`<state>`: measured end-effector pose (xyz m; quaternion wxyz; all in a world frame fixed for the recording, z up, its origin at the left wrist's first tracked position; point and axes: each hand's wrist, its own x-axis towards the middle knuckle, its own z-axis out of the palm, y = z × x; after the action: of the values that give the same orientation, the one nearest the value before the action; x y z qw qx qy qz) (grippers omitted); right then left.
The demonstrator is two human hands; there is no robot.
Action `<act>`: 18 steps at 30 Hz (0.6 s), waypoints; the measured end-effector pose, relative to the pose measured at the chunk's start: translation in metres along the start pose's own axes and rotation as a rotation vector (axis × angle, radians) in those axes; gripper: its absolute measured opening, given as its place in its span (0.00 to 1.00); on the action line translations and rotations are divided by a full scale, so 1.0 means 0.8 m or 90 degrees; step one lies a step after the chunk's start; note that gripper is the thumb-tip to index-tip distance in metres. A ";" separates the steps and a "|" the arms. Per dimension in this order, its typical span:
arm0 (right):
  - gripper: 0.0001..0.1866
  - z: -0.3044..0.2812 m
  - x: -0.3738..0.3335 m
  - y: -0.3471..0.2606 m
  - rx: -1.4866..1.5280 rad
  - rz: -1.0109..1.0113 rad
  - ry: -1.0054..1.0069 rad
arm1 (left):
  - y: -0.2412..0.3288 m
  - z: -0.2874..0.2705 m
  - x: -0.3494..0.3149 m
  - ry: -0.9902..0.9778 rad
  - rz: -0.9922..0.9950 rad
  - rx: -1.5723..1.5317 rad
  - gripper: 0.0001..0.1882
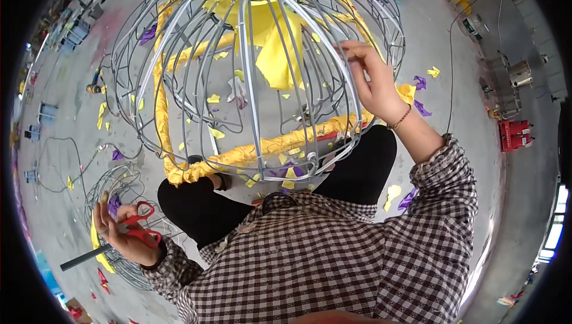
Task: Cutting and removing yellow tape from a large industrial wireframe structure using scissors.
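Low at the person's left, the left hand [126, 236] holds red-handled scissors [134, 226], while the right hand [368, 76] bends its fingers at the right side of the wire frame [250, 85] before the knees, whether gripping a rod I cannot tell

We have a rounded cage of grey wire rods [251, 91] rising from a four-sided base [283, 142] wrapped in crinkled yellow. Bright yellow cloth [271, 64] covers its upper part, one loose flap hanging behind the near rods. Beyond the base's near left corner, we hold red-handled scissors [140, 228], tilted.
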<state>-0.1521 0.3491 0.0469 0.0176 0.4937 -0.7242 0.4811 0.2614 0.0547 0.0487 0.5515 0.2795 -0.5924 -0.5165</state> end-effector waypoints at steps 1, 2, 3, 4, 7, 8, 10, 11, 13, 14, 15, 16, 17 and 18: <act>0.12 0.003 0.002 -0.001 0.088 0.027 0.000 | -0.001 -0.008 0.000 0.032 -0.009 0.009 0.25; 0.15 0.006 0.005 -0.001 0.181 0.053 -0.003 | 0.002 -0.014 0.000 0.067 -0.018 0.023 0.25; 0.18 0.007 0.005 0.000 0.274 0.078 -0.006 | 0.002 -0.018 0.000 0.060 -0.014 0.026 0.25; 0.18 0.010 0.005 0.005 0.279 0.077 -0.001 | 0.005 -0.017 -0.001 0.057 -0.033 0.009 0.25; 0.36 0.019 0.002 0.020 0.242 0.101 -0.064 | 0.006 -0.005 -0.003 0.047 -0.066 -0.023 0.25; 0.36 0.021 0.006 0.024 0.246 0.100 -0.059 | 0.002 0.003 -0.006 0.054 -0.079 -0.026 0.25; 0.43 0.026 0.022 0.028 0.399 0.143 -0.106 | 0.000 0.032 -0.010 0.069 -0.107 -0.034 0.25; 0.47 0.028 0.029 0.028 0.477 0.164 -0.131 | -0.001 0.038 -0.009 0.065 -0.103 -0.031 0.25; 0.47 0.033 0.041 0.026 0.525 0.198 -0.139 | -0.003 0.048 -0.008 0.056 -0.113 -0.057 0.25; 0.47 0.035 0.046 0.025 0.566 0.234 -0.151 | -0.005 0.053 -0.006 0.050 -0.118 -0.072 0.25; 0.47 0.035 0.049 0.026 0.608 0.269 -0.164 | -0.005 0.057 -0.007 0.046 -0.114 -0.072 0.25; 0.47 0.035 0.049 0.028 0.610 0.266 -0.159 | -0.004 0.061 -0.009 0.034 -0.115 -0.068 0.25; 0.47 0.036 0.047 0.028 0.600 0.227 -0.110 | -0.003 0.063 -0.011 0.023 -0.116 -0.064 0.25; 0.47 0.037 0.044 0.029 0.589 0.188 -0.062 | -0.003 0.064 -0.011 0.011 -0.117 -0.060 0.25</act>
<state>-0.1736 0.3048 0.0330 -0.3061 0.3640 -0.4966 0.7261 0.2149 0.0778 0.0507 0.5197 0.3109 -0.5345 -0.5896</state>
